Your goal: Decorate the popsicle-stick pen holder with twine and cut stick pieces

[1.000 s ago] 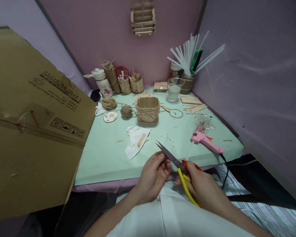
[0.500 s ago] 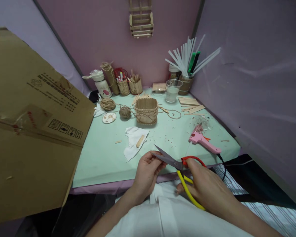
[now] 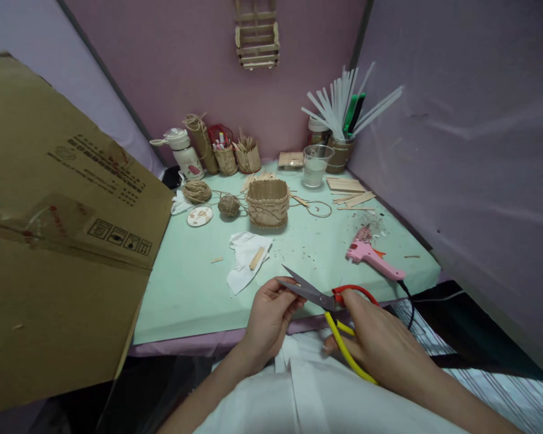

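Observation:
Scissors (image 3: 322,300) with one red and one yellow handle are in my right hand (image 3: 375,337), their blades apart and pointing left. My left hand (image 3: 271,313) is closed in a pinch beside the blades, at the table's front edge; what its fingertips hold is too small to name. Beyond my hands, a short wooden piece (image 3: 256,258) lies on a white cloth (image 3: 242,274). Farther back stands a woven-looking wooden basket (image 3: 268,208). A pink glue gun (image 3: 375,260) rests to the right.
A large cardboard box (image 3: 72,241) fills the left side. Twine balls (image 3: 228,206), a white lid (image 3: 200,216), a water cup (image 3: 315,172) and wooden sticks (image 3: 345,185) are on the green table (image 3: 185,301). Pots and a bottle (image 3: 187,158) line the back.

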Motion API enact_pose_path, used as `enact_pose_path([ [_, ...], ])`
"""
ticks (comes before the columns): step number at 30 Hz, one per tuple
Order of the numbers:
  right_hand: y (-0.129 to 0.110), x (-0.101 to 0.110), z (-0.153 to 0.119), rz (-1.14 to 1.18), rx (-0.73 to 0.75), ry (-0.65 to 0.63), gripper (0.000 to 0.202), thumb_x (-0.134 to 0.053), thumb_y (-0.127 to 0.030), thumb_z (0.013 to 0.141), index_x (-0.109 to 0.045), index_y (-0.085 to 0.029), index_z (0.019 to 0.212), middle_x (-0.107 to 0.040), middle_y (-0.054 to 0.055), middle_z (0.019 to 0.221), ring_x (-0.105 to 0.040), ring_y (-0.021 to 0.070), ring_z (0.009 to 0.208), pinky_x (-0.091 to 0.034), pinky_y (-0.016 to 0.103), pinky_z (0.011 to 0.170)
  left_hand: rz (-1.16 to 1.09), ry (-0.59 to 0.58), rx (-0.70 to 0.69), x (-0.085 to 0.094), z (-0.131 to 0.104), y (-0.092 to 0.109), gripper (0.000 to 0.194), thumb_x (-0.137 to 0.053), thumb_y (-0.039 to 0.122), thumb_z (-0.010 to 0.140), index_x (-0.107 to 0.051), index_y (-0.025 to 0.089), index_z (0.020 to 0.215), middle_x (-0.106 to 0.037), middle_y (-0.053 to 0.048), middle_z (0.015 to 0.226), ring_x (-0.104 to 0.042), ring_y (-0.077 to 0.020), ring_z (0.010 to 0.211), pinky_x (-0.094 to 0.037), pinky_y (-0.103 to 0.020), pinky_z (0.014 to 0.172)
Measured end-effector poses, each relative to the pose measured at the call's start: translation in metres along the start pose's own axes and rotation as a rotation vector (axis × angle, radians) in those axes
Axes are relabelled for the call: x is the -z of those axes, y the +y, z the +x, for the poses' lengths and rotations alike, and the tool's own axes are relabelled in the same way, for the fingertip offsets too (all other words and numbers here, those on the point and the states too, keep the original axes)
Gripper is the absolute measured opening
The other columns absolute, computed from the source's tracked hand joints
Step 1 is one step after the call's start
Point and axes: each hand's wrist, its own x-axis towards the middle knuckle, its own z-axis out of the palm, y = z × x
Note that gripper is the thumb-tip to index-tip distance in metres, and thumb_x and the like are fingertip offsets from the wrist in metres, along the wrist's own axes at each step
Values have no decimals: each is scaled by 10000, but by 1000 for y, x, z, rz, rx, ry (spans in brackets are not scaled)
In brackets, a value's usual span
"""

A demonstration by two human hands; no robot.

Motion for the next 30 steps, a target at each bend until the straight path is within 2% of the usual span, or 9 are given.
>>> enact_pose_path([
  [9, -1, -1, 1, -27, -26, -35, 355, -655, -415, 714, -380, -229, 839, -605, 19, 746, -603, 226, 672, -306, 257, 526, -36, 22, 6, -2, -1, -5, 84, -708, 168, 698, -638, 145, 737, -602, 11, 708, -552, -61, 637, -465, -163, 622],
  [17, 0, -4, 2, -63, -76, -122, 254, -539, -403, 794, -395, -215, 885, -651, 49, 706, -634, 270, 646, -268, 265, 512, -63, 9, 50, -1, 0, -8, 102, -722, 164, 683, -649, 132, 746, -608, 2, 681, -551, -53, 602, -467, -156, 614],
  [24, 6, -3, 3, 248, -110, -136, 183, -531, -282, 771, -367, -240, 840, -613, -7, 717, -580, 184, 636, -321, 242, 540, -107, 27, 137, -3, -1, -4, 132, -721, 182, 694, -633, 126, 776, -628, -27, 725, -586, -70, 655, -474, -161, 630],
  [30, 2, 1, 1, 200, -130, -142, 267, -607, -304, 723, -390, -237, 863, -611, -3, 759, -579, 184, 640, -317, 245, 555, -167, 34, 137, -3, -1, -4, 113, -708, 171, 701, -635, 133, 778, -591, -8, 718, -555, -65, 642, -466, -167, 626],
])
